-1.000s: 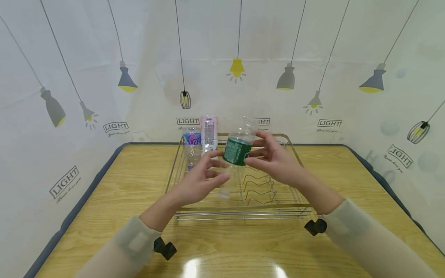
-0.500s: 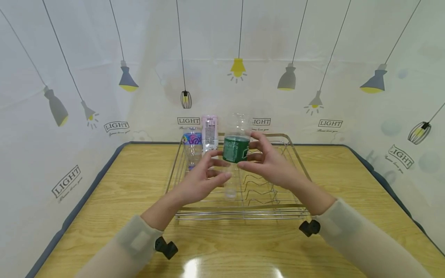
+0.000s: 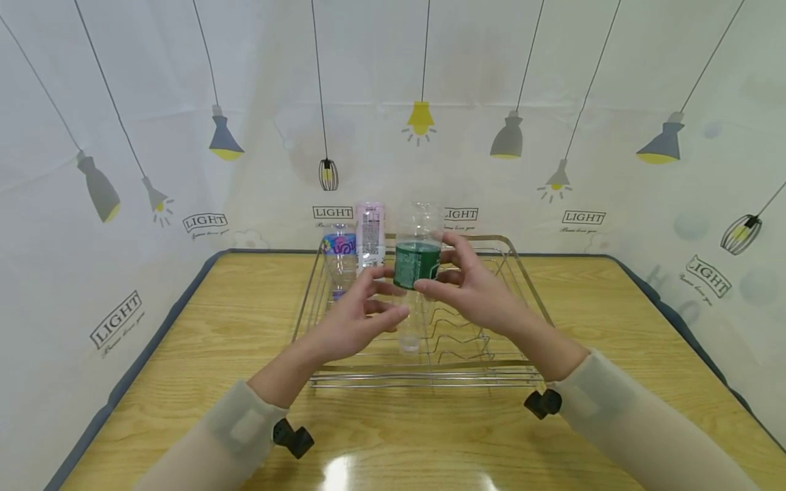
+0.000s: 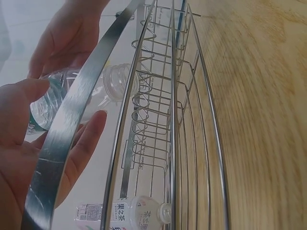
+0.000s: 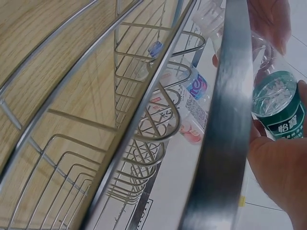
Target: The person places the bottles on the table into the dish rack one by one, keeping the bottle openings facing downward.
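Note:
A clear plastic bottle with a green label (image 3: 416, 262) hangs neck down above the wire dish rack (image 3: 430, 365). My right hand (image 3: 485, 290) grips it at the label, the thumb in front. From the left, my left hand (image 3: 353, 317) holds it lower, its index fingertip at the label edge and thumb below. The left wrist view shows the capless bottle neck (image 4: 117, 81) behind the rack rails. White characters show on the green label (image 5: 283, 110) in the right wrist view. Part of the bottle is hidden by fingers and a metal rail.
At the rack's back left, a clear bottle with a blue-purple label (image 3: 340, 262) and a pink-and-white bottle (image 3: 371, 235) stand upside down. Wavy wire dividers (image 3: 460, 337) fill the rack's right part. The rack sits on a wooden table (image 3: 221, 368) before a lamp-print wall covering (image 3: 264, 136).
The bottle has turned from tilted to nearly upright, neck down. My right hand has moved slightly left with it, its thumb further across the label. The left hand has hardly moved.

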Motion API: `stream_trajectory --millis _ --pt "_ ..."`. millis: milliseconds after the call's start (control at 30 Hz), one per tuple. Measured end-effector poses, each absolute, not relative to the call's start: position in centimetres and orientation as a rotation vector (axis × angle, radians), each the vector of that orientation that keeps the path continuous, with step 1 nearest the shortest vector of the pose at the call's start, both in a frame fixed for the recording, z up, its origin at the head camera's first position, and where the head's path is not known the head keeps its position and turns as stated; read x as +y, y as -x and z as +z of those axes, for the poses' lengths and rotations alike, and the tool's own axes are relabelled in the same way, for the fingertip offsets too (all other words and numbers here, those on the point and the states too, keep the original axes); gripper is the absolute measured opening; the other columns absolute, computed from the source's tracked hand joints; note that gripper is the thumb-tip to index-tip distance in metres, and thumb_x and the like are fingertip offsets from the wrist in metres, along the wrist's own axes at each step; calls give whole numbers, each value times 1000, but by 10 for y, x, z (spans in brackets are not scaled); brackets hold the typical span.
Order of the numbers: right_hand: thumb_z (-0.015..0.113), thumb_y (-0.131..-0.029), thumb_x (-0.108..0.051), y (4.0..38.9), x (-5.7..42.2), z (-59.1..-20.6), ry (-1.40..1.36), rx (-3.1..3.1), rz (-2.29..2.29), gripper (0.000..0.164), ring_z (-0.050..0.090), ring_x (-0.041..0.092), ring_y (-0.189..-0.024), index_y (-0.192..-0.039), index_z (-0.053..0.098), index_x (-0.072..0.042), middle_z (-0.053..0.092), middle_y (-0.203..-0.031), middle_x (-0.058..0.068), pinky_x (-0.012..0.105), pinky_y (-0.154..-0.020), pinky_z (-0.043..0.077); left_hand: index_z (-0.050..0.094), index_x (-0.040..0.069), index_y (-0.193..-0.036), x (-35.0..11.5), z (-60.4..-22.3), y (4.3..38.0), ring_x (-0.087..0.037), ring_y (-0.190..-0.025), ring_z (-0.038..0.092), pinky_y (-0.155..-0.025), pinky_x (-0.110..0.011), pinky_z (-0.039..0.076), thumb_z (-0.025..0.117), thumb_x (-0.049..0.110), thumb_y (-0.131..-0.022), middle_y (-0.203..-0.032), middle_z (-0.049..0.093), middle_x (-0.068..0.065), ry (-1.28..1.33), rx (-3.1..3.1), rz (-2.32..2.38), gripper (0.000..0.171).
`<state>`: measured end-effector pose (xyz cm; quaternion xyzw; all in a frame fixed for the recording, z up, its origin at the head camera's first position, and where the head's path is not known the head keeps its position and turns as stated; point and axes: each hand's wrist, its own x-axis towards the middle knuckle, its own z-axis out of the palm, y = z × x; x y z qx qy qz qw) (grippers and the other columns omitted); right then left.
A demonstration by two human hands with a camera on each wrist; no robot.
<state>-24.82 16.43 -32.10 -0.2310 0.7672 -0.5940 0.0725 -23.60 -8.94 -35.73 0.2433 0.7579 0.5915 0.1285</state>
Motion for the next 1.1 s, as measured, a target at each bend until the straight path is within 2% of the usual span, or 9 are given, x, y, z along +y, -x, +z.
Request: stream_trajectory --millis 100,300,500,733,967,1100 --pt "76 -105 -14 248 165 -321 703 2328 -1770 84 68 40 -129 -168 23 -28 48 -151 21 48 -100 65 32 18 -167 -91 -358 236 -35 -131 68 -104 -57 63 69 29 -110 -157 53 -17 -719 2210 1717 69" --pt "75 -105 -9 251 169 -317 731 2378 -1777 86 67 41 -126 -171 21 -19 49 -150 25 46 -100 65 43 15 -160 -104 -360 234 -33 -124 70 -98 -50 65 67 26 -112 -152 58 -18 -774 2254 1691 55" --pt "74 -105 -8 255 176 -312 712 2424 -1775 86 66 42 -129 -171 20 -18 49 -151 25 34 -96 65 49 12 -156 -125 -360 232 -36 -123 71 -97 -52 64 65 19 -112 -148 61 -19 -800 2285 1712 47" --pt "73 -105 -8 260 185 -309 672 2435 -1783 87 65 40 -131 -173 17 -16 48 -151 25 31 -94 65 57 12 -150 -155 -360 230 -36 -120 73 -90 -41 66 67 18 -111 -143 65 -16 -777 2399 1683 41" --pt "74 -106 -15 265 190 -306 655 2479 -1781 86 67 35 -126 -172 19 -18 50 -150 23 29 -94 64 63 11 -143 -191 -356 229 -26 -110 73 -87 -33 65 69 22 -111 -138 68 -15 -677 2583 1646 34" --pt "73 -107 -17 268 192 -305 645 2497 -1779 85 66 34 -126 -172 19 -17 49 -150 22 29 -95 64 64 9 -141 -206 -358 228 -23 -110 70 -87 -29 64 68 25 -111 -139 68 -16 -588 2675 1611 34"
